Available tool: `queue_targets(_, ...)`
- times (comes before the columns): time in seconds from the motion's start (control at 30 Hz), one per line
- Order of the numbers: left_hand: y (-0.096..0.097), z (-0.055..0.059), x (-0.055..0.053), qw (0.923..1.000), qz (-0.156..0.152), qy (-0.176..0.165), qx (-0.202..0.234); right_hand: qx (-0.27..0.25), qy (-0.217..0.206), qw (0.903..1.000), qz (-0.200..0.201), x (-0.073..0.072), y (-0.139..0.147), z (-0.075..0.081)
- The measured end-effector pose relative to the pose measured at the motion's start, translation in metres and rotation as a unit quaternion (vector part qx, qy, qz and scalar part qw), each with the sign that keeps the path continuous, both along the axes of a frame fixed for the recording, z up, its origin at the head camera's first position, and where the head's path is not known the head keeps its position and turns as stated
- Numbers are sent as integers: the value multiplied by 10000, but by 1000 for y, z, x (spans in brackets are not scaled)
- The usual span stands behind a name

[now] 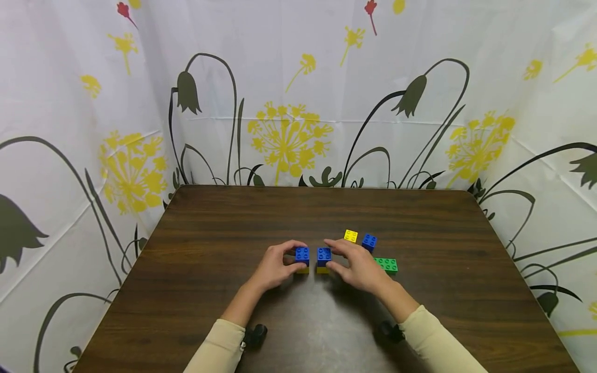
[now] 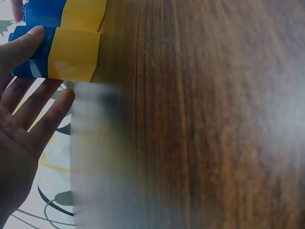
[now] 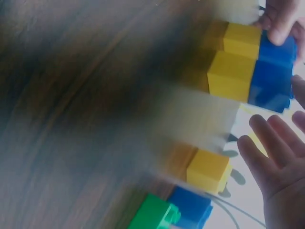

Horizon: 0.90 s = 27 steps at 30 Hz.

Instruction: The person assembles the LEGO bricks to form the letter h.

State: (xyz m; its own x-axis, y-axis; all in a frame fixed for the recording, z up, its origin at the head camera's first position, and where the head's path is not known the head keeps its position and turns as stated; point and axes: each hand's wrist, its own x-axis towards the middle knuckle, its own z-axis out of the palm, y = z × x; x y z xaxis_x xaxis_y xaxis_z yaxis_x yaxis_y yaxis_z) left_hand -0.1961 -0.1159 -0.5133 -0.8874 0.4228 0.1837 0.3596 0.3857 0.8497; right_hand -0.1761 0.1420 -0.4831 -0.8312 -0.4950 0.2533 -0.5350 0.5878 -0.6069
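Observation:
My left hand [image 1: 275, 265] pinches the left blue brick [image 1: 302, 253], which sits on a yellow brick [image 2: 74, 55]; the thumb presses its near side in the left wrist view. Beside this stack, across a narrow gap, stands a matching one: a blue brick [image 1: 324, 255] on a yellow brick [image 3: 231, 74]. Around that second stack my right hand [image 1: 358, 263] has its thumb and forefinger spread, thumb tip right at the blue brick's side. In the right wrist view the other fingers of this hand are extended, apart from the bricks.
Just beyond my right hand lie a single yellow brick [image 1: 351, 236], a blue brick [image 1: 369, 242] and a longer green brick [image 1: 387, 265], partly covered by the hand. They rest on a dark wooden table [image 1: 210, 223]. A flower-printed curtain [image 1: 280, 62] hangs behind it.

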Motion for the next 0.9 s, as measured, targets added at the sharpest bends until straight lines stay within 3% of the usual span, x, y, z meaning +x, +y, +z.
queue_targets(0.17, 0, 0, 1, 9999, -10, 99, 17, -136, 343, 9992, -149, -1, 25, 5)
queue_targets(0.33, 0, -3, 1, 9999, 76, 46, -51, 334, 650, 9968, -330, 0, 65, 3)
queue_targets(0.6, -1, -7, -1, 9999, 67, 139, -58, 1237, 404, 9901, -529, 6, 110, -15)
queue_targets(0.9, -2, -6, -1, 9999, 80, 97, -34, 1299, 354, 9895, -523, 7, 115, -33)
